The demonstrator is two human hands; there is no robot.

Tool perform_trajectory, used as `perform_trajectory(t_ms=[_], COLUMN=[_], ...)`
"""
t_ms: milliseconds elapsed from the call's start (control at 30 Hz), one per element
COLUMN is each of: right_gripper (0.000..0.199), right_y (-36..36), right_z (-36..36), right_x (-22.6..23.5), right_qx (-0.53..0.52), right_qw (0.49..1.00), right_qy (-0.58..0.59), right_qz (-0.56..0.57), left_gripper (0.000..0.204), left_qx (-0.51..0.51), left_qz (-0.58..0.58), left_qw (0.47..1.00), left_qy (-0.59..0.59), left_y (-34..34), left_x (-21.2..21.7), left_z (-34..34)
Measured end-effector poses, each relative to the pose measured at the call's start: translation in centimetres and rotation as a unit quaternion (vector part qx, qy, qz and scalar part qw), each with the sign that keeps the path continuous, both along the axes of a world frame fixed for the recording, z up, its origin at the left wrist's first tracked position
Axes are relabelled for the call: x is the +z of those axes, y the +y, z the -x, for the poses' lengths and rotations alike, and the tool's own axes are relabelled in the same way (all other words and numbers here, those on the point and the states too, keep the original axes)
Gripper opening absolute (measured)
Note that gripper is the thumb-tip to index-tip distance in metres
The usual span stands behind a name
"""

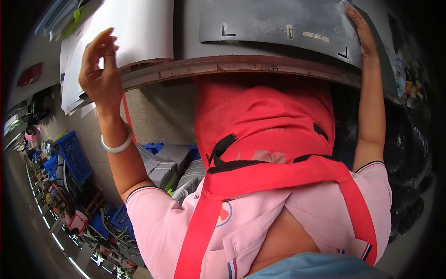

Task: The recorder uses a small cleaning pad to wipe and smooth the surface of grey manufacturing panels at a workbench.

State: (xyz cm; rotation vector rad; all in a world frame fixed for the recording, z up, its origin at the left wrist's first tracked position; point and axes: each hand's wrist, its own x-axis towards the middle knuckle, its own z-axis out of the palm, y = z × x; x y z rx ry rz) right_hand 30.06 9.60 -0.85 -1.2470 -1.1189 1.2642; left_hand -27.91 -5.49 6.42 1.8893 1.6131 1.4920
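My left hand [103, 69] is raised beside a large white sheet or stack of sheets [139, 32] at the left of the worktable. Its fingers are loosely bent, with a gap between thumb and fingers, and nothing shows in them. At the far right, my right hand [364, 35] lies along the right edge of a grey board [278, 25], fingers stretched out. Something white [344, 5] covers a fingertip there; I cannot tell what it is. Black corner marks and small pieces of tape [316, 36] are on the board.
The table's worn front edge [223, 64] runs close to my red apron. Below it, at left, are grey stacked pieces [169, 160] and a blue crate [74, 157] on the floor. Black plastic bags [406, 153] stand at the right. More papers [69, 79] overhang the table's left end.
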Motion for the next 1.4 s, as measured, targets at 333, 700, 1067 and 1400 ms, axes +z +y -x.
perform_trajectory(t_ms=[333, 700, 1067, 1400], right_gripper=[0.014, 0.015, 0.016, 0.017], right_y=[0.5, 0.5, 0.5, 0.0], right_z=[1.9, 2.7, 3.1, 3.8], right_x=[0.7, 0.9, 0.5, 1.3], right_qx=[0.001, 0.038, 0.048, 0.034], right_qw=[0.968, 0.967, 0.967, 0.958], right_qy=[-0.250, -0.251, -0.252, -0.283], right_qz=[0.026, 0.013, 0.006, 0.009], left_gripper=[0.019, 0.020, 0.017, 0.012], left_qx=[-0.155, -0.182, -0.185, -0.167], left_qz=[0.057, 0.152, 0.141, 0.116], left_qw=[0.953, 0.924, 0.927, 0.928], left_qy=[0.255, 0.299, 0.296, 0.311], left_y=[1.8, 0.4, -0.7, -1.1], left_x=[-5.1, -4.0, -4.3, -4.5], left_z=[-11.9, -11.8, -11.6, -12.0])
